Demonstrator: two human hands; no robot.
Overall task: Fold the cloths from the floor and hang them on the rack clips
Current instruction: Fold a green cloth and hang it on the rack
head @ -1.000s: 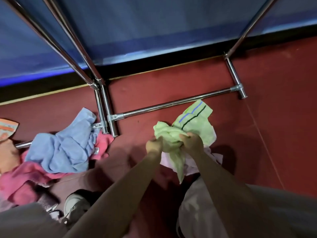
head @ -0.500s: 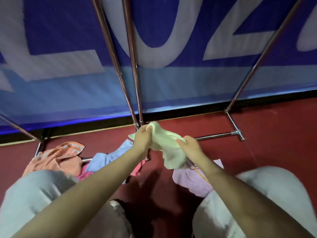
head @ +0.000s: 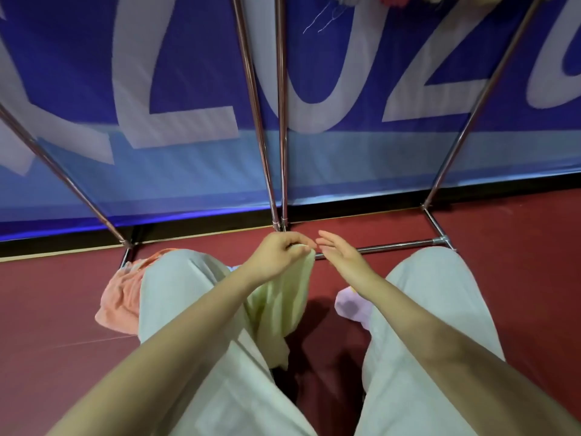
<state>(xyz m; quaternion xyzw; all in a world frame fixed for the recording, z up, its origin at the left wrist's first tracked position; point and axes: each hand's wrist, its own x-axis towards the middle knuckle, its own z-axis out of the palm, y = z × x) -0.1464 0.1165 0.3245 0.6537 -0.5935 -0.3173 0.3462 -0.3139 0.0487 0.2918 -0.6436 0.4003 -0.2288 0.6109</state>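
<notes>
Nearest us, our knees in pale trousers (head: pixel 195 309) frame the view, and the green cloth (head: pixel 276 306) hangs between them from our left hand (head: pixel 276 256), whose grip pinches its top edge; our right hand (head: pixel 342 253), just beside at 3 o'clock, is spread and holds nothing. We judge the task mid-way: this cloth is lifted but not yet folded or clipped. On the red floor (head: pixel 47 303) an orange cloth (head: pixel 121 294) at 9 o'clock and a lilac cloth (head: pixel 352 305) at 4 o'clock still wait. At 12 o'clock stands the rack (head: pixel 284 121), with bits of hung cloth just visible at the top. Half a second ago both hands gripped the bunched green cloth; now the right has let go and the cloth hangs longer.
</notes>
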